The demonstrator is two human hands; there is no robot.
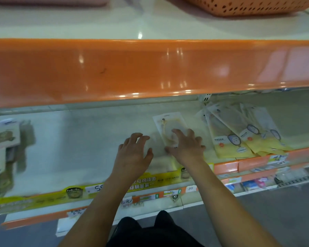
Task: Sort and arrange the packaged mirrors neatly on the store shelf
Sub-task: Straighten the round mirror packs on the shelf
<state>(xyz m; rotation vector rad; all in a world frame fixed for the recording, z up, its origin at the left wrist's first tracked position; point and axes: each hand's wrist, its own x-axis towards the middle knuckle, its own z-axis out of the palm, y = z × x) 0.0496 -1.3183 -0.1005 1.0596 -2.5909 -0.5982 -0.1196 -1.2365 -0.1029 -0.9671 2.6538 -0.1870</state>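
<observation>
One packaged mirror [168,123], in a clear and pale yellow bag, leans against the back of the white shelf [78,139]. My right hand [185,145] lies on its lower half, thumb under the bottom edge, fingers spread over the front. My left hand [134,152] hovers just left of it with curled, parted fingers and nothing in it. A fanned stack of several similar yellow packaged mirrors [239,132] leans at the right end of the same shelf.
A broad orange shelf edge [150,72] overhangs from above, with an orange perforated basket [248,6] on top. Boxed goods [4,138] stand at the left. Yellow price strips [150,180] line the shelf front; lower shelves [257,180] hold small items.
</observation>
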